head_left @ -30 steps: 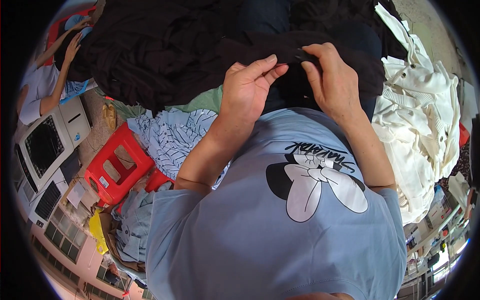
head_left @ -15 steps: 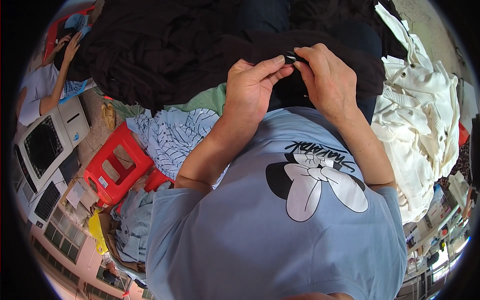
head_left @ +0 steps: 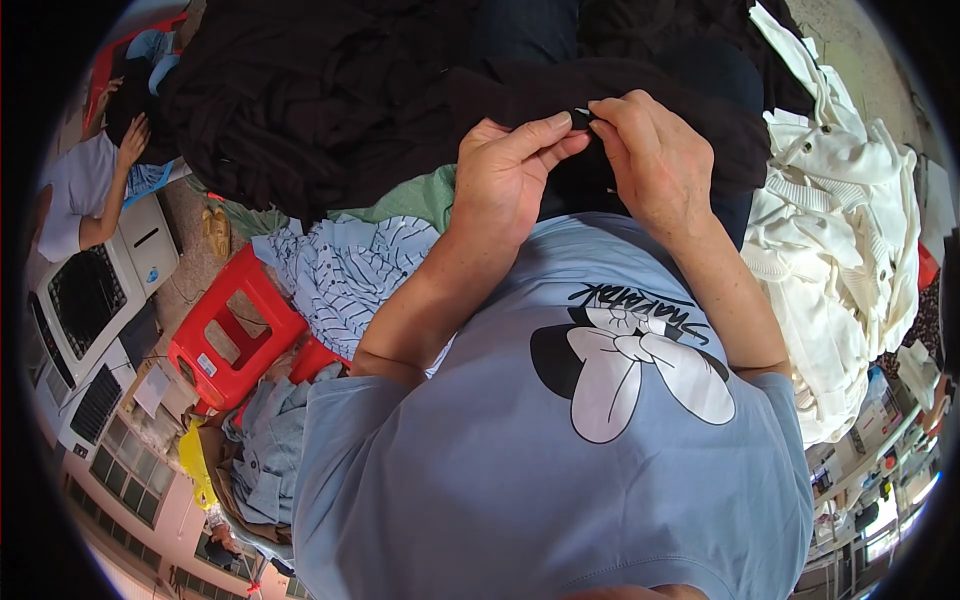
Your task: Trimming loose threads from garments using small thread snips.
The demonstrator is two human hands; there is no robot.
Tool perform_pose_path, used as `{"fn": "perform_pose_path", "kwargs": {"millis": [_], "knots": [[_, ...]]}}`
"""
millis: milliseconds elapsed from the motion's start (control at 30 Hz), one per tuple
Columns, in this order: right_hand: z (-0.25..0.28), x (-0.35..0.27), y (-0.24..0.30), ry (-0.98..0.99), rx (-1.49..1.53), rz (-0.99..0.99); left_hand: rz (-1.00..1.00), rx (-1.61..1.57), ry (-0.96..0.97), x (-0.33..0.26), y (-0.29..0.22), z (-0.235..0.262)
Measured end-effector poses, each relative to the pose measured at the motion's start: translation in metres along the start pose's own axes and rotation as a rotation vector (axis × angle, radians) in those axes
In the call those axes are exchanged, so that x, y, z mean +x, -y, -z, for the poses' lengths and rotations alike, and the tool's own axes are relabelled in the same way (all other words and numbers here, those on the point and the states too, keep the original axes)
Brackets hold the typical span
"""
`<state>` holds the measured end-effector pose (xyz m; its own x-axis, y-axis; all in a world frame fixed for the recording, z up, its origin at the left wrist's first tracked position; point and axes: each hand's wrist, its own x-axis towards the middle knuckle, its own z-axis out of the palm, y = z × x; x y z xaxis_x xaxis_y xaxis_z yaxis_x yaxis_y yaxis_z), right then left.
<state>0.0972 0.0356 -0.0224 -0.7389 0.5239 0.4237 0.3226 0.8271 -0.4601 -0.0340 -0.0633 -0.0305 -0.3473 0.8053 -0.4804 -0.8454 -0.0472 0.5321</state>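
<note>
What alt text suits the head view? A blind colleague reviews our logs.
Seen from above, a person's left hand and right hand pinch a small dark part on a black garment at their lap. A red stool stands left, white clothes are piled right.

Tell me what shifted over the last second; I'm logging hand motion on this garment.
Both hands closed in: the left hand and right hand now pinch a small dark piece on the black garment between their fingertips, nearer together than before. The white garment pile and red stool stayed put.
</note>
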Motion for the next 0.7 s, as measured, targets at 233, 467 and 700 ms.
{"fn": "perform_pose_path", "kwargs": {"millis": [233, 467, 700], "knots": [[0.0032, -0.0027, 0.0004, 0.041, 0.072, -0.087, 0.000, -0.003, -0.024, 0.0007, -0.0003, -0.0021], [-0.0026, -0.0022, -0.0029, -0.012, -0.043, 0.038, 0.012, -0.011, -0.055, 0.0031, 0.0026, -0.0013], [-0.0040, -0.0044, -0.0047, -0.013, -0.071, 0.027, 0.021, -0.013, -0.066, 0.0032, 0.0038, -0.0010]]}}
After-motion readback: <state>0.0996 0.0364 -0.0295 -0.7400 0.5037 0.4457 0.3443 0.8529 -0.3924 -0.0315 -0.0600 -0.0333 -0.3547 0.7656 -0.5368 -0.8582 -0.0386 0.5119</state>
